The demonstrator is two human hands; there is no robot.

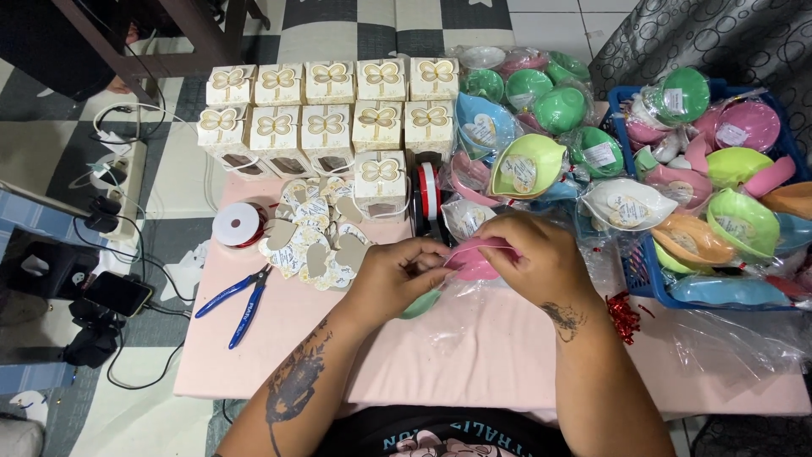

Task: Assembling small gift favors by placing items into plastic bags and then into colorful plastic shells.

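Both my hands meet over the middle of the pink table [474, 355]. My left hand [396, 275] and my right hand [531, 254] pinch a pink leaf-shaped dish [468, 261] in clear wrap between them. A green dish [422, 304] peeks out under my left hand. Loose clear plastic film [474, 326] lies under the hands. Just beyond the fingers stands a tape dispenser [430, 199] with a red-and-white roll. A wrapped white dish [466, 217] sits beside it.
Cream gift boxes with gold bows [326, 106] line the far edge. Heart-shaped tags [317, 237], a red ribbon spool [237, 225] and blue pliers [238, 299] lie left. Wrapped coloured dishes [526, 161] pile at the back right, more in a blue crate [644, 283]. Red twist ties [624, 315] lie right.
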